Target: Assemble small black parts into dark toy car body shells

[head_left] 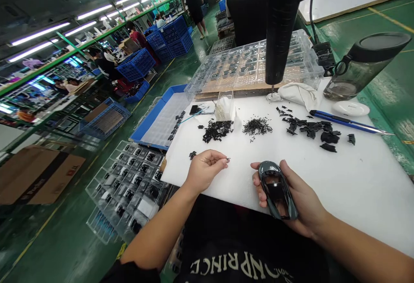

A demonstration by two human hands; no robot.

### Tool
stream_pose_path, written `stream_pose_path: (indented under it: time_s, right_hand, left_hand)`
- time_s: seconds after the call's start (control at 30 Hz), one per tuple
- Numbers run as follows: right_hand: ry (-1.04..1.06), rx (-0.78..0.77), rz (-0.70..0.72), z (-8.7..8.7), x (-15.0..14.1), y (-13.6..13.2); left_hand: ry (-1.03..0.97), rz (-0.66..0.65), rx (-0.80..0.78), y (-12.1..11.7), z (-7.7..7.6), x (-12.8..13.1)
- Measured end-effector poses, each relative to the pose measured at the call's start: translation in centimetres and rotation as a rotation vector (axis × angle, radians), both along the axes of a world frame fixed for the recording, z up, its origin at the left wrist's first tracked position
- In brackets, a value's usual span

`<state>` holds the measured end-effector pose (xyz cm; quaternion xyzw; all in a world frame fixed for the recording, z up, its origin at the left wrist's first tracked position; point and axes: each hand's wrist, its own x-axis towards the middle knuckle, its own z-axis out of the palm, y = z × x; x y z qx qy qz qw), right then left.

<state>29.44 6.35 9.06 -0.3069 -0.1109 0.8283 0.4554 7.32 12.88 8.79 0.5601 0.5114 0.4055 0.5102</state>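
Note:
My left hand is closed in a pinch above the front of the white work board. A tiny dark piece, perhaps a small screw, sticks out past the fingertips. My right hand is wrapped round a dark grey toy car body, its open window areas facing up. Beyond the hands lie a pile of tiny black screws, a heap of small black plastic parts and scattered larger black plastic pieces. One small black part lies by my left hand.
A black electric screwdriver hangs over the board, tip down. Behind are clear compartment trays; at left, a blue tray and stacked trays of parts. A blue knife and a bottle are at right.

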Motion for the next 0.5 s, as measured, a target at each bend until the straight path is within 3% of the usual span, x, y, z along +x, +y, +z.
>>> stream_pose_path:
  time_s: [0.1,0.23,0.3,0.4,0.5]
  right_hand:
    - [-0.01,-0.006,0.033,0.0,0.0,-0.1]
    - [-0.034,-0.016,0.058,0.2,-0.2,0.0]
    - [-0.051,-0.043,0.078,0.4,-0.3,0.0]
    - [-0.089,-0.047,0.106,0.5,-0.4,0.0]
    - [-0.114,-0.005,0.129,0.5,-0.7,0.0]
  left_hand:
    - [0.148,-0.061,0.279,-1.0,0.8,1.0]
    - [0.283,-0.318,0.898,-1.4,2.9,2.9]
    - [0.339,-0.423,1.091,-1.2,3.6,3.8]
    - [0.452,-0.472,1.213,-0.6,3.7,4.6]
    - [0.55,-0.509,1.225,-0.3,3.3,4.6]
